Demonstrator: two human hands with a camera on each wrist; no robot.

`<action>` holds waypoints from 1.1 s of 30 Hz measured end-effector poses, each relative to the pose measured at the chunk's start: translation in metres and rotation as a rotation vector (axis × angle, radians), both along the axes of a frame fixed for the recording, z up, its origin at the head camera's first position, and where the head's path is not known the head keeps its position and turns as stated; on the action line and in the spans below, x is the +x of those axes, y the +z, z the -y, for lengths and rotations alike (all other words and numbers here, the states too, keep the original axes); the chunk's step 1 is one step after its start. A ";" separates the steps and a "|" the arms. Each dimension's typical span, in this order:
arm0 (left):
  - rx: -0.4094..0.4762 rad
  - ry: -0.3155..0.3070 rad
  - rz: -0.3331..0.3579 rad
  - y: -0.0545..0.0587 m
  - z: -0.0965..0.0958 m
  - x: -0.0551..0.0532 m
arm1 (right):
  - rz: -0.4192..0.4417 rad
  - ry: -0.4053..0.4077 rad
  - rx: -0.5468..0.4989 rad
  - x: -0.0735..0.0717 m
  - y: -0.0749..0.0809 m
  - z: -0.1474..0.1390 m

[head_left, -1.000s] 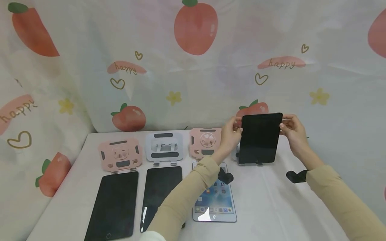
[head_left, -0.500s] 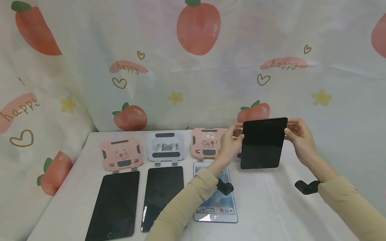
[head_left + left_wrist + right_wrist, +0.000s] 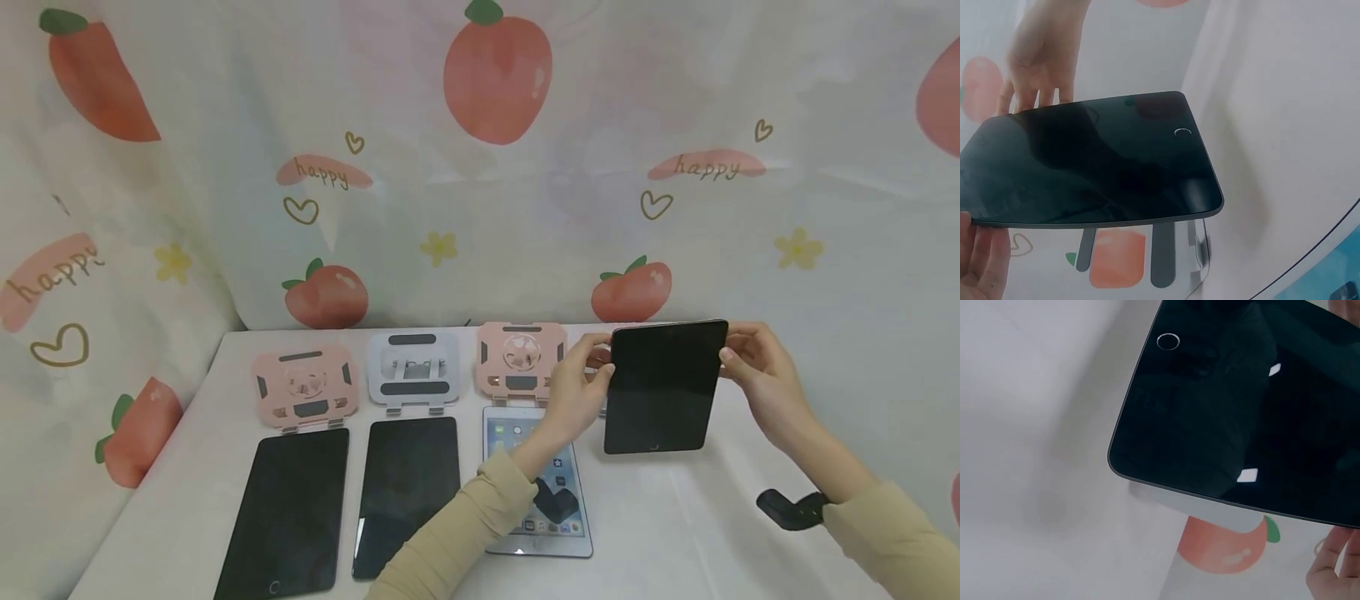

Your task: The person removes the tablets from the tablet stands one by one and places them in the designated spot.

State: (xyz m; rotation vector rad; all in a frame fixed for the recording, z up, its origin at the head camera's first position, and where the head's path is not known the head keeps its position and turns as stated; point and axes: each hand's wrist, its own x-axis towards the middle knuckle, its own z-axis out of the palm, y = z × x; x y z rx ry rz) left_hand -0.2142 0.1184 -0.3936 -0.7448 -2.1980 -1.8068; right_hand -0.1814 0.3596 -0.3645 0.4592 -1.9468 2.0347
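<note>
A black tablet (image 3: 660, 387) with its screen dark is held up off the table, nearly upright, by both hands. My left hand (image 3: 577, 387) grips its left edge near the top, thumb towards the front. On the opposite edge, my right hand (image 3: 765, 379) pinches it the same way. Behind the tablet is a pale stand with dark pads (image 3: 1163, 253), mostly hidden in the head view. The left wrist view shows the tablet's home button (image 3: 1182, 132), and fingers of both hands at its long edges.
Along the back of the white table (image 3: 675, 517) stand a pink stand (image 3: 305, 383), a white stand (image 3: 414, 371) and another pink stand (image 3: 521, 360). In front lie two dark tablets (image 3: 288, 508) (image 3: 408, 492) and a white tablet (image 3: 538, 543) with its screen lit. A patterned cloth (image 3: 525, 233) hangs behind.
Both hands have brought the black tablet off its stand, towards me, down in the view and slightly right. The other tablets and stands stay put.
</note>
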 end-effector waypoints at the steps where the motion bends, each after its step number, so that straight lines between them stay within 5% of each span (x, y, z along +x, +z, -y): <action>1: -0.002 -0.005 0.001 0.000 0.001 0.002 | 0.001 0.006 -0.004 0.002 0.000 0.000; 14: 0.019 -0.002 0.049 -0.004 0.006 0.028 | 0.067 0.022 0.014 0.026 -0.006 0.002; 26: 0.109 -0.054 0.245 -0.014 0.009 0.038 | 0.203 -0.119 0.219 0.043 -0.024 -0.004; 33: 0.221 -0.113 0.464 -0.022 0.008 0.041 | 0.275 -0.136 0.241 0.046 -0.031 -0.006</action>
